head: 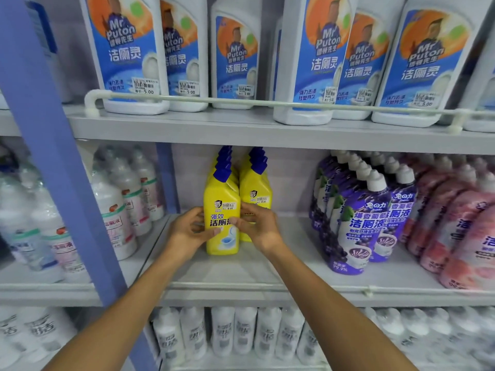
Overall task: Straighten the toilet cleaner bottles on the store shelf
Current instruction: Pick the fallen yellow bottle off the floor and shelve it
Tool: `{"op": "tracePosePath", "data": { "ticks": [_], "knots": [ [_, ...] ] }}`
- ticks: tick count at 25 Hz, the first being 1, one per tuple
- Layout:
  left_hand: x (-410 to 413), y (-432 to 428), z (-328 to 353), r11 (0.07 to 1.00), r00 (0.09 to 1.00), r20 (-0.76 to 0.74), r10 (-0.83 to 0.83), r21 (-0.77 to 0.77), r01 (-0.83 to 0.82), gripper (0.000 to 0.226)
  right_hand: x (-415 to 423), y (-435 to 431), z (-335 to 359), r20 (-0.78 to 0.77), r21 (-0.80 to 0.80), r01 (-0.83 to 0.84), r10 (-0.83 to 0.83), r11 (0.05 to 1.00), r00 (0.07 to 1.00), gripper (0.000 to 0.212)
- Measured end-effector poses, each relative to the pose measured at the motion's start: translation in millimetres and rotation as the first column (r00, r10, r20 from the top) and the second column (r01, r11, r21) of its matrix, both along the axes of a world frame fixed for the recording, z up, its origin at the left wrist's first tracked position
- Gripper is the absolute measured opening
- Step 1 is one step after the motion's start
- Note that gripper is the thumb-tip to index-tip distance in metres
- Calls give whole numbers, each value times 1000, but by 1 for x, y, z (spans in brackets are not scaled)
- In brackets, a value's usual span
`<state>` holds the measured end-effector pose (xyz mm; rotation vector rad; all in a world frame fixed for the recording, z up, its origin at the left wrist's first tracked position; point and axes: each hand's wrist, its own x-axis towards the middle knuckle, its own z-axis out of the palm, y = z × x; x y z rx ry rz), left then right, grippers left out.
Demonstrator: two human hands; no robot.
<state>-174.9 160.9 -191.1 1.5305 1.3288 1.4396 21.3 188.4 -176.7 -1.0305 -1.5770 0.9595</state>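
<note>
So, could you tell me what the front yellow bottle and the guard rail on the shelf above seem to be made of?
Front yellow bottle: likely moulded plastic, opaque with a soft sheen. Guard rail: a pale smooth rod with a bent end, plastic or coated metal; I cannot tell which.

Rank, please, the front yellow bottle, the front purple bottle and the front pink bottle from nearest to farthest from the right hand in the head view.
1. front yellow bottle: gripped by the right hand.
2. front purple bottle: rightward, same shelf.
3. front pink bottle: far right edge.
</note>
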Motion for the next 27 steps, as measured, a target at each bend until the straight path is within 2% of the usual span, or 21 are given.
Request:
{"op": "tracePosePath", "data": {
  "ticks": [4,9,12,14,15,17,19,22,27],
  "knots": [
    [-3,7,-2,1000,999,-25,28,14,-27,68,-3,7,-4,29,27,52,-53,998,998,29],
    [-2,4,14,999,998,-51,36,-15,-37,48,3,1,9,39,59,67,-70,996,997,39],
    [-3,10,51,994,996,-46,72,87,-68,53,32,9,38,-35,164,244,-242,956,970,39],
    [-4,15,75,991,990,-127,62,129,-46,56,57,21,52,0,222,355,-364,908,932,44],
    [-5,17,83,991,981,-190,48,135,-22,56,65,26,56,45,208,354,-371,912,928,48],
    [-5,21,88,992,958,-285,21,129,16,61,70,34,54,144,125,249,-266,960,953,55],
    [-7,22,87,989,951,-308,5,139,40,60,65,40,44,187,104,179,-196,978,963,50],
    [-7,23,88,986,956,-294,-20,151,67,45,63,48,35,127,106,182,-195,978,973,42],
    [-12,26,88,986,948,-316,-25,151,77,47,66,50,36,165,121,159,-177,980,970,40]
  ]
}}
